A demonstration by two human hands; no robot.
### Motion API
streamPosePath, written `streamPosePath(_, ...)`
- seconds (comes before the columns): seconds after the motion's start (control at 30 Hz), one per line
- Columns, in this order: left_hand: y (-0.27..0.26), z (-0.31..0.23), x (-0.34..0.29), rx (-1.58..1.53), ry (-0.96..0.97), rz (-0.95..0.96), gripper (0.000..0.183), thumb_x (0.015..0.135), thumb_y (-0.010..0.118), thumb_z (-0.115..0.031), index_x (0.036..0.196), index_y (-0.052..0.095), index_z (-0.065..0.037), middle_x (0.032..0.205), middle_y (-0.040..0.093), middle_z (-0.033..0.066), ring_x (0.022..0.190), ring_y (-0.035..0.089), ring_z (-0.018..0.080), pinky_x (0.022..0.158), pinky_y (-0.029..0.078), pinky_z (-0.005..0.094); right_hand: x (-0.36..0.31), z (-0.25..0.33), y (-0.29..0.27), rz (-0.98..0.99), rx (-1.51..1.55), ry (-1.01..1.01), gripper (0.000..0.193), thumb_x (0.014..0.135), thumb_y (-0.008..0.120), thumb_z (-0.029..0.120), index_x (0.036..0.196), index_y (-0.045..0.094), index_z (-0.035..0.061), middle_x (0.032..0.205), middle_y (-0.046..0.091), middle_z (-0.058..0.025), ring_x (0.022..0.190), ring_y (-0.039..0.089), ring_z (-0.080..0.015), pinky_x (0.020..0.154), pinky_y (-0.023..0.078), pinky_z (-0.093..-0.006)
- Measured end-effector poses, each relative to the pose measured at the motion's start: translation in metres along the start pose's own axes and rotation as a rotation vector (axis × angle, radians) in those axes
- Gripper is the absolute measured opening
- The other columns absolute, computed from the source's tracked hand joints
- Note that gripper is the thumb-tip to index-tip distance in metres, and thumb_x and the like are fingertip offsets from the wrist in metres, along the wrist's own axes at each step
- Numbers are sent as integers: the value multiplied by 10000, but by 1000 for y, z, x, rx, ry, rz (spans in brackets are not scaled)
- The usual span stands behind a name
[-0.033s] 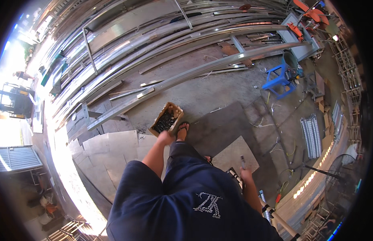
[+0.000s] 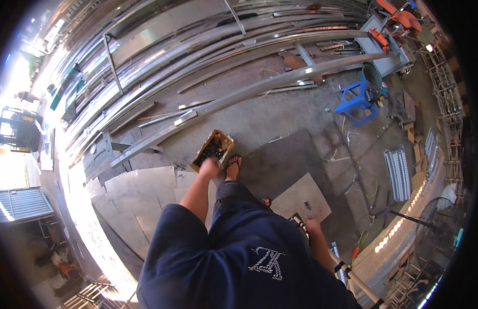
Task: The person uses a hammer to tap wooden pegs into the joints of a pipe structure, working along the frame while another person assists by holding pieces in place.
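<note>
My left hand reaches over the near edge of an uncovered cardboard box on the floor. Many small black parts lie inside the box, too small to name. That hand is smeared and its fingers are hidden. On the right, my right hand is closed on a short, slim, grey-and-dark tool that points away from me; its exact kind does not show. Close beside this hand is a frame of tan tubes with black joints, partly hidden by my shirt.
Long metal profiles cross the floor ahead. A blue stool stands far right, with a stack of silver strips nearer. Flat sheets lie at left, a board before me. A dark fan stands right.
My left hand has moved a little farther over the box. My right hand and the tool have shifted slightly left; the box has stayed in place.
</note>
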State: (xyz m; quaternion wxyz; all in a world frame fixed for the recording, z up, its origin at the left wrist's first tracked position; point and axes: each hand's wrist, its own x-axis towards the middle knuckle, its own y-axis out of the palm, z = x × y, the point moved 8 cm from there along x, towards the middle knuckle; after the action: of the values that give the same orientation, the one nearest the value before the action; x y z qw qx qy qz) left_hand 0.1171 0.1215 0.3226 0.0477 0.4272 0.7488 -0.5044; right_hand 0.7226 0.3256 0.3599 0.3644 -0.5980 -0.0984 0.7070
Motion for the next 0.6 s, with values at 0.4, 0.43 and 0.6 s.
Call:
streamPosePath(0.4,-218,6,145,421,107,-255,335,862,663,-130,1192,616,-87,1236,618,136,1184,594,350,993,479,469,-100,111,34,169,75,116,366,931,717,350,870,642,-3,686,638,-70,577,627,-194,513,478,-365)
streamPosePath(0.43,-221,19,134,388,67,-230,348,855,682,-137,1192,614,-86,1229,622,137,1182,597,351,987,489,464,-88,149,20,92,-120,4,377,936,709,375,843,628,19,655,629,-96,490,594,-207,439,446,-361)
streamPosePath(0.6,-209,-5,152,515,136,-80,360,828,702,-155,1148,617,-15,1149,649,206,1062,664,368,900,554,458,-124,360,2,-11,-80,-529,361,932,701,325,890,607,-21,691,629,-175,636,630,-303,640,482,-425)
